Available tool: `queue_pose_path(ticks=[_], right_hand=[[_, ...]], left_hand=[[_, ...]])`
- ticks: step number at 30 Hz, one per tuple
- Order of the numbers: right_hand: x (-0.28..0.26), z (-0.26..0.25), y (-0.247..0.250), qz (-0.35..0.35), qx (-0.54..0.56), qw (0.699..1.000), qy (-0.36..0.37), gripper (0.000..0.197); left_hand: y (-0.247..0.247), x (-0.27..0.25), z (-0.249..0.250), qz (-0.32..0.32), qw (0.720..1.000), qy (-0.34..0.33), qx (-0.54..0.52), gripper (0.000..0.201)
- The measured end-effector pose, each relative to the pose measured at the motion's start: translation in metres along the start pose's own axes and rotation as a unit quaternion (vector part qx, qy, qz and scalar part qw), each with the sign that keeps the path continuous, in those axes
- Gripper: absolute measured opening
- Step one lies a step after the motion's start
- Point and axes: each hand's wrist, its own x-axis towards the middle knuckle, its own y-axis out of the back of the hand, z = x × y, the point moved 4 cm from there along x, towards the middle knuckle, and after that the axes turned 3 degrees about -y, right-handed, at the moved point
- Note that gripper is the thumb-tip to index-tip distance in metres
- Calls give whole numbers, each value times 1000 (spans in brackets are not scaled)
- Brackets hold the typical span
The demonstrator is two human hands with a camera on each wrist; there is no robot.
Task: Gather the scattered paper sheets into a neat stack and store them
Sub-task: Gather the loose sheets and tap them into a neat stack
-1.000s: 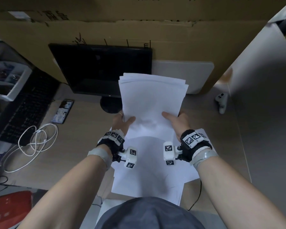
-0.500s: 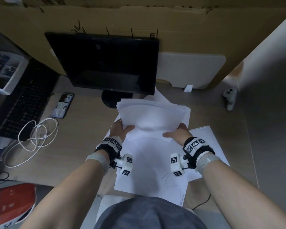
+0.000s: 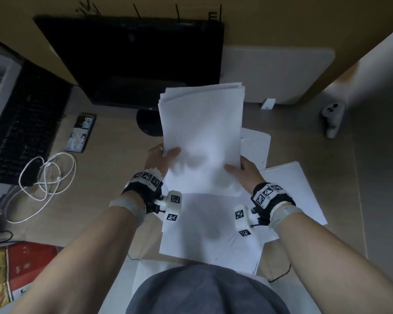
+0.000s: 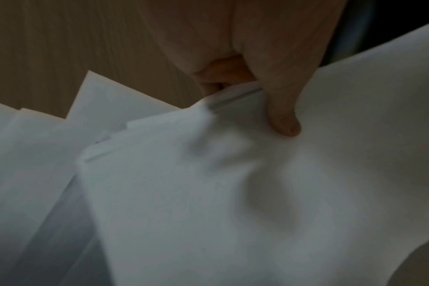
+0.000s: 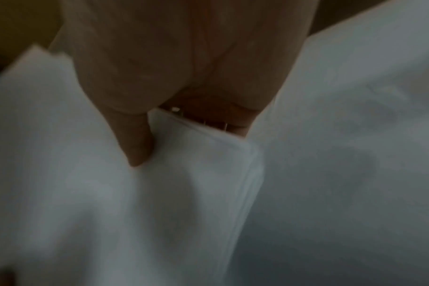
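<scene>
A stack of white paper sheets (image 3: 202, 132) is held upright above the desk, its top edges fanned slightly. My left hand (image 3: 162, 158) pinches the stack's lower left side, thumb on the front face. My right hand (image 3: 242, 169) pinches its lower right side in the same way. In the left wrist view the thumb presses the stack (image 4: 233, 183), fingers behind it. The right wrist view shows the thumb on the stack (image 5: 184, 193) too. More loose sheets (image 3: 288, 193) lie flat on the desk under and to the right of the held stack.
A black monitor (image 3: 132, 57) stands just behind the stack. A keyboard (image 3: 21, 128), a phone (image 3: 80, 132) and a coiled white cable (image 3: 43, 177) lie at the left. A white controller (image 3: 332, 118) sits at the right. Cardboard (image 3: 281, 23) walls the back.
The stack was lowered and tilted flat toward the desk half a second ago, and now stands raised upright again in both hands. The view has shifted downward.
</scene>
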Motion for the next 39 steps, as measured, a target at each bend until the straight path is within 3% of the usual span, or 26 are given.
queue_pose_path(ticks=[3, 6, 10, 14, 15, 17, 22, 28, 33, 39], right_hand=[[-11, -6, 3, -5, 114, 993, -31, 18], [-20, -5, 8, 1, 120, 992, -27, 20], [-39, 23, 6, 5, 115, 992, -41, 25], [-59, 66, -1, 34, 129, 985, -111, 28], [-62, 74, -3, 42, 123, 983, -129, 32], [-68, 89, -9, 50, 97, 980, -164, 42], [-75, 103, -25, 87, 100, 972, -194, 50], [-74, 111, -50, 124, 146, 952, -238, 72], [-80, 114, -50, 146, 69, 961, -226, 44], [-84, 109, -61, 134, -4, 968, -213, 57]], left_hand=[[2, 3, 6, -3, 1000, 24, -3, 14], [0, -5, 6, -17, 999, 34, -13, 17], [-8, -23, -24, -35, 997, 63, -12, 69], [-18, -60, -53, -110, 982, 145, 41, 86], [-21, -68, -65, -137, 973, 183, 37, 81], [-26, -87, -83, -164, 951, 261, -3, 51], [-23, -103, -119, -116, 944, 308, -34, 28], [-25, -105, -145, -78, 920, 347, -167, 41], [-7, -110, -151, -108, 887, 409, -182, 27], [-8, -106, -146, -125, 907, 379, -138, 30]])
